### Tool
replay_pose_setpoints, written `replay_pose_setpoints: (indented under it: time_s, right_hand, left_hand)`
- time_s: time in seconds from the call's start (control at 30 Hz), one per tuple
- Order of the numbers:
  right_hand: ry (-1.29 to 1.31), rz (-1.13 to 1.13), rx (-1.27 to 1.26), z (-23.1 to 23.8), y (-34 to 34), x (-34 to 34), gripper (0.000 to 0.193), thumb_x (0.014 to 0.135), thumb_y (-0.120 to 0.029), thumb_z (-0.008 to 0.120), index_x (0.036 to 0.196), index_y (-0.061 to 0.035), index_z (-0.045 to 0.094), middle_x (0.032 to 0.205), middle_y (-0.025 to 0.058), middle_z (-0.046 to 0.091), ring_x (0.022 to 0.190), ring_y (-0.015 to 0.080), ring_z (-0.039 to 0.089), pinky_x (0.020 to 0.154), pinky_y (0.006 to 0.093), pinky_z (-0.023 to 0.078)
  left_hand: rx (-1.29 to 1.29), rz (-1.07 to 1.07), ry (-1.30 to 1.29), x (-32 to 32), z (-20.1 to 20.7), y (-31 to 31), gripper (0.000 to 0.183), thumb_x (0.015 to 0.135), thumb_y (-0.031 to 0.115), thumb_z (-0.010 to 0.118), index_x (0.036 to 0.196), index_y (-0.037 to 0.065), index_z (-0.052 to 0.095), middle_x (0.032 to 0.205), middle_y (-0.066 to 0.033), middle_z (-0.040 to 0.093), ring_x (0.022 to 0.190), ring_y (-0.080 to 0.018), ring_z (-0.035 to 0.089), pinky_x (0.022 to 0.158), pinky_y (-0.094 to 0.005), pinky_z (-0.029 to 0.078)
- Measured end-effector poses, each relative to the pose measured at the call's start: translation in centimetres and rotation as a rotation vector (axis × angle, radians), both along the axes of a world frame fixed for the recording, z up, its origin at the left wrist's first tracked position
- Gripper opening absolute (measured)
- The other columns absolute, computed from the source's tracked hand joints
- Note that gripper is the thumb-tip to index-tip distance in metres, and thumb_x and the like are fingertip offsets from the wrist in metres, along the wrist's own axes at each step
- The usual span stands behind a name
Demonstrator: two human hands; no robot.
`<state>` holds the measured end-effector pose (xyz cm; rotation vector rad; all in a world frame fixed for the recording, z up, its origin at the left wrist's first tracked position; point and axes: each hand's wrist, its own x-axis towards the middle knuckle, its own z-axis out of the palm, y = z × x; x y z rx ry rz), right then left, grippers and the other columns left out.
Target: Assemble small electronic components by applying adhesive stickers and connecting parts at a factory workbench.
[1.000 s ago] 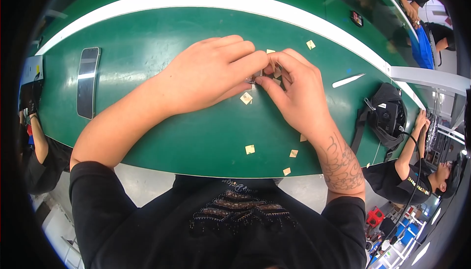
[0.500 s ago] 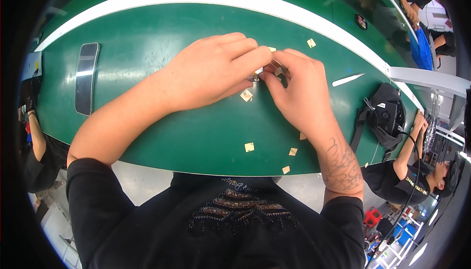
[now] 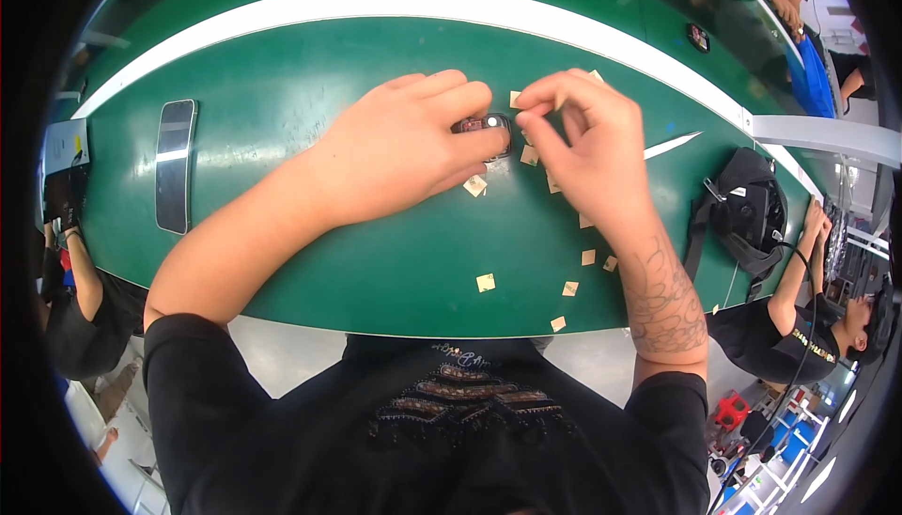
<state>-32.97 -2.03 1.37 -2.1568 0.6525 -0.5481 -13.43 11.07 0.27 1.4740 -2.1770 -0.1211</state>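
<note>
My left hand (image 3: 404,144) is closed on a small dark oblong device (image 3: 498,126) with rounded ends. Some of its inner parts and a bright round spot show between my fingers; the rest is covered. Just to the right, my right hand (image 3: 592,134) is off the device, its thumb and index finger slightly apart with nothing plainly between them. A small pale yellow square (image 3: 516,100) touches or lies right by the index fingertip. Another yellow square (image 3: 474,186) rests below my left fingers, and one more square (image 3: 529,155) sits below the device.
Several yellow squares (image 3: 485,282) are scattered over the green table (image 3: 376,271). A phone (image 3: 176,167) lies at the left. White pointed tweezers (image 3: 675,144) and a black bag (image 3: 745,205) are at the right. Other people work at both sides.
My right hand has drawn away from the device to the right, and its thumb and index finger have separated. The device shows more now in my left hand. The whole view has shifted slightly.
</note>
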Motion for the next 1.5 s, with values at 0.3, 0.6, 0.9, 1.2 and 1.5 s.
replay_pose_setpoints:
  time_s: [0.3,0.6,0.9,1.2,1.5]
  right_hand:
    - [-0.011,0.079,0.048,-0.9,-0.5,-0.5,0.015,0.09,-0.003,0.077,0.105,-0.0022,0.075,0.08,0.0043,0.071,0.064,0.0141,0.057,0.059,0.0302,0.046]
    - [0.054,0.088,0.366,0.7,0.4,-0.5,0.012,0.094,-0.002,0.076,0.106,0.001,0.075,0.076,0.0016,0.069,0.062,0.004,0.046,0.053,0.0268,0.036]
    - [0.084,0.065,0.383,1.5,1.0,-0.3,0.009,0.096,0.0,0.074,0.104,0.0035,0.074,0.078,0.0034,0.07,0.067,0.0032,0.053,0.056,0.025,0.04]
    - [0.007,0.068,0.491,1.1,0.8,-0.1,0.011,0.095,0.007,0.073,0.106,0.0061,0.072,0.085,0.0029,0.069,0.079,0.0035,0.061,0.068,0.0219,0.051]
    - [0.008,0.049,0.423,1.3,0.2,-0.5,0.011,0.096,0.007,0.072,0.107,0.0052,0.072,0.086,0.0006,0.068,0.079,0.002,0.059,0.067,0.0211,0.05]
  left_hand:
    - [-0.043,-0.038,0.033,0.1,-0.3,-0.4,0.032,0.083,0.012,0.085,0.113,0.01,0.076,0.107,-0.0056,0.065,0.097,-0.0267,0.068,0.078,-0.0408,0.058]
    - [0.444,0.134,0.681,0.3,1.0,-0.9,0.034,0.092,-0.002,0.079,0.123,0.003,0.066,0.096,-0.0052,0.072,0.079,-0.0125,0.069,0.066,-0.0255,0.053]
    - [0.512,0.151,0.764,-0.2,1.3,-0.9,0.026,0.095,-0.005,0.075,0.118,0.001,0.065,0.089,-0.0037,0.072,0.079,-0.0073,0.068,0.066,-0.0241,0.053]
    - [0.482,0.153,0.71,-0.2,1.3,-1.0,0.024,0.097,-0.006,0.073,0.119,0.001,0.065,0.092,-0.0037,0.072,0.079,-0.0077,0.067,0.067,-0.0242,0.053]
    - [0.492,0.056,0.927,0.7,0.9,-1.1,0.028,0.111,0.002,0.047,0.132,-0.004,0.065,0.102,-0.0071,0.073,0.079,-0.0089,0.065,0.071,-0.0241,0.056]
